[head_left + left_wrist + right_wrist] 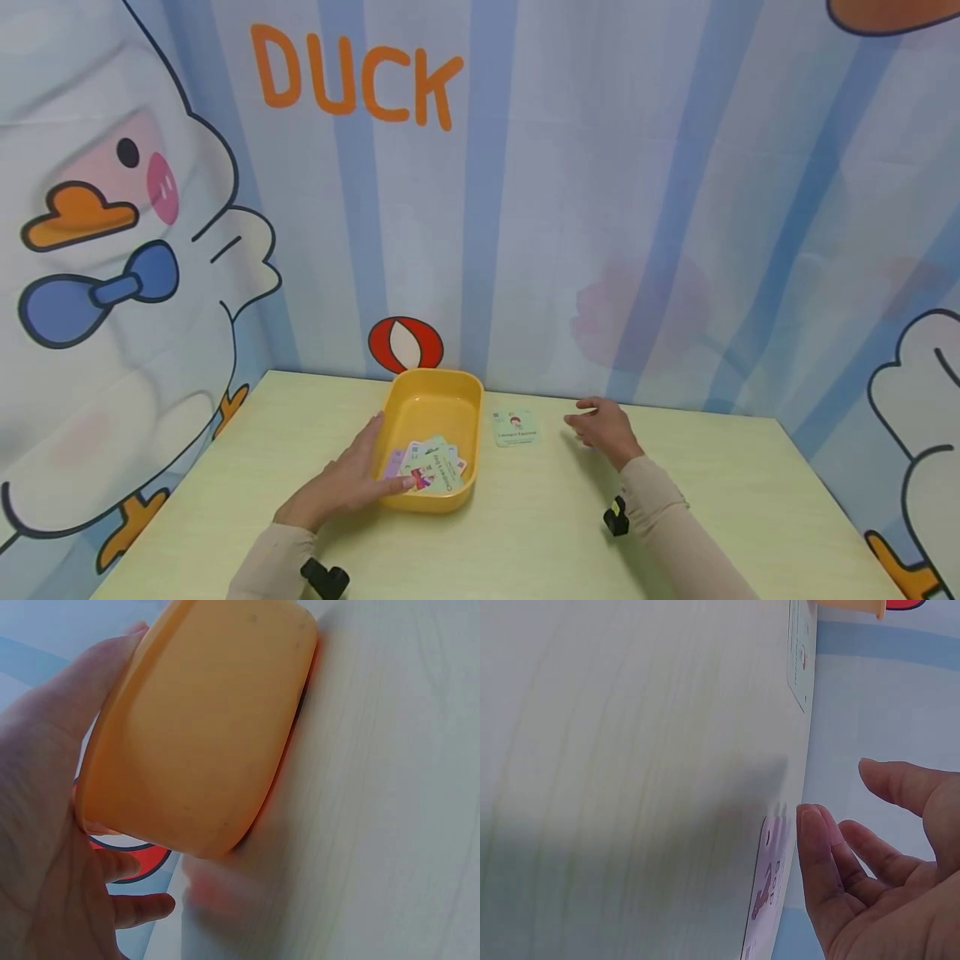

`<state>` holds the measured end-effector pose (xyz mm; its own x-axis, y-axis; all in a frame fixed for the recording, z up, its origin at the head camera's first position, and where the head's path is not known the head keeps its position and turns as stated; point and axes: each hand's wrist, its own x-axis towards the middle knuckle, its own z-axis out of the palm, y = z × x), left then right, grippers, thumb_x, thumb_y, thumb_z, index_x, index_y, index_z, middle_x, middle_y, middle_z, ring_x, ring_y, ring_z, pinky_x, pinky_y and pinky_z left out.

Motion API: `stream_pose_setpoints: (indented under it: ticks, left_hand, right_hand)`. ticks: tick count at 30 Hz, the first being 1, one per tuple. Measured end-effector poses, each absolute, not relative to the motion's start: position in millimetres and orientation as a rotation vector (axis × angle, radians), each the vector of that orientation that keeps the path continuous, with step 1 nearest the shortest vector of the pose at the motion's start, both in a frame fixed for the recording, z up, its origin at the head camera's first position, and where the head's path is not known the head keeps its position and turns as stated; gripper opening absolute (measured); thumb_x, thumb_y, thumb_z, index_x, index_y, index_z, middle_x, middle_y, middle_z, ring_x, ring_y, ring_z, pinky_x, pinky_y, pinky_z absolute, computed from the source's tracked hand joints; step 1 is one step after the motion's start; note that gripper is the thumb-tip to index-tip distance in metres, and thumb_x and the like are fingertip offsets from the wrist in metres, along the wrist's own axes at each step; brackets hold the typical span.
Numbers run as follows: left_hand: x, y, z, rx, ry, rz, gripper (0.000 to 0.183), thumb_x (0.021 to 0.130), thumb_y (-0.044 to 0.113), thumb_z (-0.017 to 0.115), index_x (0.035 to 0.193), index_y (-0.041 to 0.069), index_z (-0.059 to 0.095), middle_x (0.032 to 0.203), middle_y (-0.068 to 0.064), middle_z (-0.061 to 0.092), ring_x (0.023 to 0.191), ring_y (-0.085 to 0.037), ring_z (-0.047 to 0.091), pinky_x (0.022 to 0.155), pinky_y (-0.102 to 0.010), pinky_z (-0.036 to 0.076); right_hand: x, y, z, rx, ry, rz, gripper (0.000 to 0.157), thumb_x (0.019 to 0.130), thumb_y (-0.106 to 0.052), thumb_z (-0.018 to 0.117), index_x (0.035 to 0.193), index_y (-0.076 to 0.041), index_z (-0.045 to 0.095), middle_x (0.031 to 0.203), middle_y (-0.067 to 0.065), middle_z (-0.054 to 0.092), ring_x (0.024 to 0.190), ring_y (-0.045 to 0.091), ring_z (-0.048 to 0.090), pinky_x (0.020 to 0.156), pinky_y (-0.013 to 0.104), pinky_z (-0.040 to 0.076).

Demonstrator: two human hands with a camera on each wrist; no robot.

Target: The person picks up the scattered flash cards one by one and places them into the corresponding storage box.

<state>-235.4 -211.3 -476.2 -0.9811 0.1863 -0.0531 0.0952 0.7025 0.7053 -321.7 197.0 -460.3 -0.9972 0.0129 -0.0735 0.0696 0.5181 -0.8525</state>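
Observation:
A yellow plastic bin [476, 433] stands on the table, several small printed cards [438, 467] heaped at its near end. My left hand [348, 479] grips its near-left corner, thumb over the near rim and fingers along the left side. From the left wrist, the bin's outer wall [195, 727] fills the view. To the bin's right a pale green card [516, 427] lies flat. My right hand [606, 429] hovers farther right, thumb and fingers apart, holding nothing. Below its fingertips, the right wrist view shows a purple card [765, 892] on the table, mostly hidden in the head view.
The pale wooden tabletop [540, 533] ends at a cloth backdrop [540, 208] with blue stripes and duck drawings. More backdrop closes off the left and right sides.

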Motion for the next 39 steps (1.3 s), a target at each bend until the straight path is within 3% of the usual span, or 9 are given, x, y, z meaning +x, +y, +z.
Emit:
stream_pose_setpoints:
  ticks: [12,21,25,30,39]
  left_hand:
    - [-233.1,-211.9,-477.5,0.23,2.777,1.156,0.124,0.077,0.061,0.078,0.164,0.014,0.003,0.169,-0.014,0.015,0.151,-0.041,0.025,0.114,-0.074,0.021]
    - [-231.7,-211.9,-476.2,0.233,2.79,1.14,0.125,0.077,0.062,0.077,0.164,0.013,0.002,0.17,-0.015,0.013,0.152,-0.042,0.022,0.115,-0.072,0.021]
    - [-233.0,-212.7,-478.3,0.24,2.794,1.131,0.124,0.078,0.062,0.076,0.164,0.012,0.002,0.17,-0.015,0.012,0.153,-0.041,0.022,0.116,-0.071,0.022]
    - [-234.2,-212.6,-480.0,0.248,2.794,1.131,0.124,0.078,0.063,0.076,0.164,0.013,0.002,0.17,-0.014,0.013,0.152,-0.04,0.023,0.116,-0.071,0.023]
    - [-234.5,-212.0,-476.0,0.231,2.793,1.123,0.125,0.078,0.062,0.076,0.164,0.012,0.001,0.17,-0.015,0.011,0.153,-0.04,0.02,0.117,-0.069,0.021]
  right_hand:
    - [-327.6,207.1,-461.3,0.134,2.728,-1.452,0.052,0.096,-0.019,0.069,0.14,0.004,0.054,0.117,0.024,0.07,0.09,0.028,0.071,0.072,0.037,0.058]
    - [-337.0,218.0,-465.2,0.144,2.731,-1.42,0.051,0.095,-0.017,0.068,0.139,0.006,0.054,0.087,0.017,0.071,0.065,0.02,0.06,0.057,0.032,0.05]
    - [-341.1,222.1,-465.8,0.169,2.726,-1.403,0.051,0.095,-0.017,0.069,0.138,0.006,0.054,0.107,0.022,0.071,0.067,0.021,0.064,0.059,0.032,0.053]
    - [-343.5,225.3,-463.7,0.163,2.793,-1.28,0.051,0.095,-0.021,0.069,0.136,0.006,0.056,0.135,0.029,0.059,0.078,0.025,0.065,0.069,0.038,0.054]
    - [-348.1,225.6,-459.6,0.152,2.861,-1.15,0.053,0.094,-0.024,0.072,0.135,0.007,0.057,0.138,0.029,0.057,0.107,0.038,0.064,0.086,0.051,0.055]
